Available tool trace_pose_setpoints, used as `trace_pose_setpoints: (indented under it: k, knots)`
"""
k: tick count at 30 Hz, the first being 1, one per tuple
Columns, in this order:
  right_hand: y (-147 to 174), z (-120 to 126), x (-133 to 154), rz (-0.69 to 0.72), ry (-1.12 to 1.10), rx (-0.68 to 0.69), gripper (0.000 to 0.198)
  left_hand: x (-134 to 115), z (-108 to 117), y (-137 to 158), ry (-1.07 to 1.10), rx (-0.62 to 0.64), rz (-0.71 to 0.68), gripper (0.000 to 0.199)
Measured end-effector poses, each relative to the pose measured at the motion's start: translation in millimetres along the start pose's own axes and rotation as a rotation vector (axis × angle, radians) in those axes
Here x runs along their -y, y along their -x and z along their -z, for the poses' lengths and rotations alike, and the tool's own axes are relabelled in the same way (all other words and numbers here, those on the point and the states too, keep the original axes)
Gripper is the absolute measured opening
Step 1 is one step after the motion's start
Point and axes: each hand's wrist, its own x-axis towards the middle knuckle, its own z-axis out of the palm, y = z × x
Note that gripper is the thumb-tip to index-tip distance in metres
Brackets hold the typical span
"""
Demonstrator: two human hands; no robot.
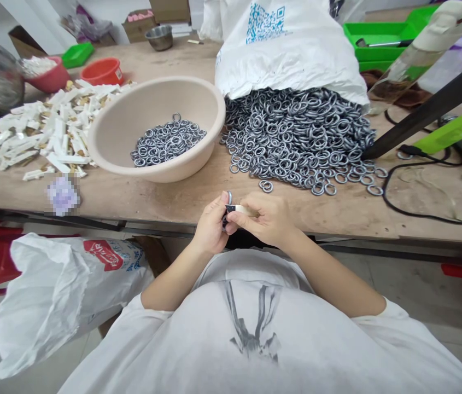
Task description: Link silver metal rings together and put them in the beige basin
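My left hand [211, 225] is closed, pinching a grey ring [229, 197] between thumb and fingertips at the table's front edge. In my right hand [269, 219] is a small tool with a pale handle [241, 209] and a short dark blade-like end [229, 208], which lies against the ring or the left fingers; I cannot tell which it touches. Beyond my hands, a beige bowl [111, 137] holds many similar rings [169, 143]. To its right, a large pile of grey rings [296, 137] spills from a white sack [288, 60].
White strips [60, 131] are heaped on the left near a red bowl [101, 71]. A dark bar [431, 109], a black cable [386, 191] and a clear bottle [423, 52] stand or lie at right. Below the table's left side is an open white bag [50, 306].
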Motion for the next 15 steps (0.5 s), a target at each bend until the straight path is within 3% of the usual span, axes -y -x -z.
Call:
trace_pose_setpoints:
  k: [12,15]
  knots:
    - [-4.4,2.3,3.4,-0.116,-0.075,0.113,0.043,-5.2,2.3,-1.5,0.01,0.008,0.045,0.05]
    - [-7.8,1.5,-8.2,-0.189,-0.108,0.061,0.04,-10.1,0.8,1.7,0.033,0.063,0.073,0.052]
